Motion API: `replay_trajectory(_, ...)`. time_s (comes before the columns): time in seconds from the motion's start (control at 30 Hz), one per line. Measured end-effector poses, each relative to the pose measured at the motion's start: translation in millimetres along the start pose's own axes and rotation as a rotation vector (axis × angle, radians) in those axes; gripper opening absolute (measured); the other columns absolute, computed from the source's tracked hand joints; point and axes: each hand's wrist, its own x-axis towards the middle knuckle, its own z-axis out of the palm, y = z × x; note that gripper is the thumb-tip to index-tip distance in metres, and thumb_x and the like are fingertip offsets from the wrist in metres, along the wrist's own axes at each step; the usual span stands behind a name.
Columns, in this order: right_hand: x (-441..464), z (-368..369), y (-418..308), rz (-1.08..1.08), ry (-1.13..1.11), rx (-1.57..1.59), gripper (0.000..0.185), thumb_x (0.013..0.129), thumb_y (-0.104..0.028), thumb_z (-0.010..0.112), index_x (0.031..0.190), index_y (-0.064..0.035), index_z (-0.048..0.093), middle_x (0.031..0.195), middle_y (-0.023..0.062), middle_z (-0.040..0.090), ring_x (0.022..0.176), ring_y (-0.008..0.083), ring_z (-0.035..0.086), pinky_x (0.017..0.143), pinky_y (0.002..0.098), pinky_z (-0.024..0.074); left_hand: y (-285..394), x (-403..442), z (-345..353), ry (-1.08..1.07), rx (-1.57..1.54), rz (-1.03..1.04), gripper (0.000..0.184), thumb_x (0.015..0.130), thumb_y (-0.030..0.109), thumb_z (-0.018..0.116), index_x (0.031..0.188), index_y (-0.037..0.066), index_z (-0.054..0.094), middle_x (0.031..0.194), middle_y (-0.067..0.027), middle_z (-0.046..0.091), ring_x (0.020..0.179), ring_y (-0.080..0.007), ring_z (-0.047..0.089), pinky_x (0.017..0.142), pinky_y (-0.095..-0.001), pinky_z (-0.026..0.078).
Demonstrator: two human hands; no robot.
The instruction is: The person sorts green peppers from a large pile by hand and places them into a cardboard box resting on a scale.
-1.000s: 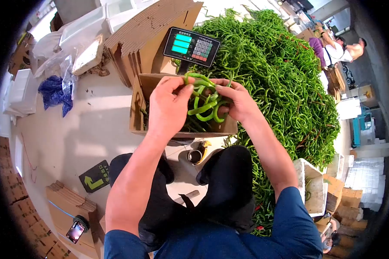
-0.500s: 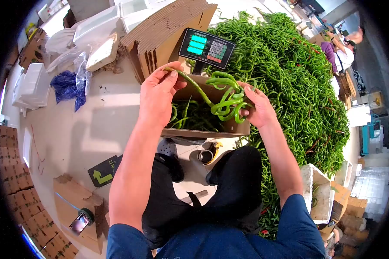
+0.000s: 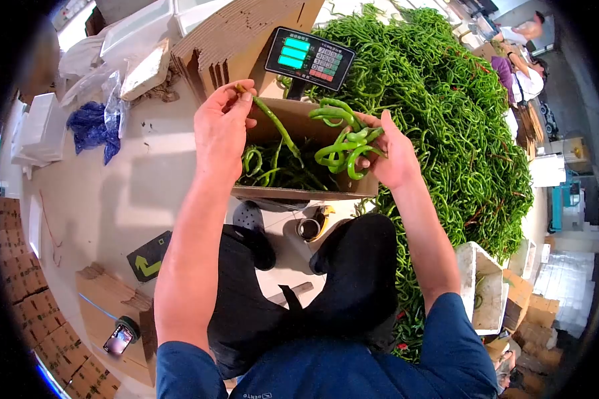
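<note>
Between the thumb and fingers of my left hand (image 3: 223, 130) is one long green chili pepper (image 3: 277, 124), pinched at its top end and hanging down over the box. My right hand (image 3: 394, 151) is closed on a bunch of curly green chili peppers (image 3: 345, 141) above the box's right side. Below both hands sits an open cardboard box (image 3: 306, 193) with more green peppers (image 3: 273, 169) inside. Just behind it stands a scale display (image 3: 310, 58) with lit green readouts and a keypad.
A large heap of green peppers (image 3: 446, 133) covers the right side. Folded cardboard (image 3: 239, 33) stands behind the box. Foam boxes (image 3: 480, 286) are at right, a blue plastic bag (image 3: 94, 130) at left. A tape roll (image 3: 309, 229) and a phone (image 3: 120, 338) lie lower down.
The pepper in my left hand has come away from the bunch in my right hand and now hangs separately. The whole view has shifted slightly.
</note>
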Motion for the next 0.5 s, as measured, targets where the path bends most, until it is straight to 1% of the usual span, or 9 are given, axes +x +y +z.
replay_trajectory(0.03,0.8,-3.3,0.7,-0.007,-0.052,0.012,0.053,0.106,-0.043,0.039,0.136,-0.0018,0.054,0.111,0.0127,0.068,0.086,0.0207,0.063,0.06,0.0324,0.0462,-0.1,0.1,0.8,0.006,0.014,-0.007,0.019,0.097,0.009,0.06,0.115,0.006,0.068,0.102,-0.0007,0.069,0.086,-0.0085,0.06,0.069,-0.0219,0.049)
replay_trajectory(0.13,2.4,-9.5,4.6,-0.077,-0.117,-0.115,0.045,0.104,-0.033,0.047,0.135,0.0,0.055,0.113,0.0142,0.068,0.09,0.021,0.064,0.063,0.0327,0.0484,0.6,-1.2,2.1,0.019,0.038,-0.019,0.019,0.096,0.01,0.062,0.114,0.006,0.069,0.101,-0.0002,0.068,0.086,-0.0081,0.06,0.069,-0.0218,0.048)
replay_trajectory(0.17,2.3,-16.1,7.1,-0.106,-0.176,-0.11,0.04,0.097,-0.014,0.057,0.134,0.0018,0.055,0.117,0.0151,0.067,0.095,0.0211,0.066,0.071,0.0349,0.0534,0.9,-1.4,2.5,0.024,0.043,-0.022,0.019,0.096,0.01,0.062,0.114,0.006,0.069,0.101,0.0,0.068,0.085,-0.0079,0.059,0.068,-0.0218,0.048)
replay_trajectory(0.27,4.8,-14.8,16.9,-0.193,-0.213,-0.194,0.046,0.089,-0.002,0.061,0.134,0.0031,0.054,0.118,0.0151,0.067,0.098,0.0209,0.066,0.079,0.0363,0.0561,0.3,-1.3,2.5,0.03,0.045,-0.024,0.019,0.096,0.01,0.063,0.113,0.005,0.07,0.099,0.0,0.068,0.083,-0.0081,0.059,0.068,-0.0222,0.048)
replay_trajectory(0.3,2.9,-12.8,17.6,-0.183,-0.187,-0.206,0.049,0.086,0.0,0.064,0.133,0.0037,0.054,0.116,0.0134,0.067,0.097,0.0204,0.067,0.083,0.035,0.0564,-0.8,-0.9,1.8,0.033,0.043,-0.019,0.019,0.096,0.01,0.063,0.113,0.005,0.07,0.098,0.0,0.068,0.083,-0.0082,0.059,0.068,-0.0224,0.048)
replay_trajectory(0.4,6.3,-15.2,20.4,-0.125,-0.171,-0.232,0.047,0.087,-0.002,0.064,0.132,0.0035,0.055,0.113,0.0118,0.068,0.094,0.0185,0.067,0.079,0.0321,0.0559,-4.0,1.3,0.5,0.051,0.037,-0.017,0.019,0.096,0.01,0.063,0.112,0.005,0.07,0.097,0.0,0.068,0.082,-0.0086,0.06,0.068,-0.0229,0.048)
replay_trajectory(0.47,9.3,-14.5,21.4,-0.089,-0.095,-0.314,0.04,0.09,-0.005,0.062,0.129,0.0028,0.057,0.106,0.0084,0.069,0.087,0.0145,0.065,0.069,0.0275,0.0535,-3.1,1.9,-0.2,0.073,0.037,-0.029,0.018,0.096,0.01,0.062,0.112,0.005,0.07,0.096,0.0001,0.068,0.081,-0.0088,0.06,0.068,-0.023,0.048)
replay_trajectory(0.5,10.9,-14.9,22.0,-0.092,-0.098,-0.335,0.038,0.091,-0.006,0.062,0.128,0.0022,0.058,0.105,0.0078,0.069,0.087,0.0142,0.065,0.069,0.0274,0.0535,-2.7,2.2,-1.2,0.084,0.053,-0.03,0.018,0.096,0.01,0.062,0.111,0.006,0.071,0.096,0.0002,0.069,0.082,-0.0086,0.061,0.068,-0.0234,0.048)
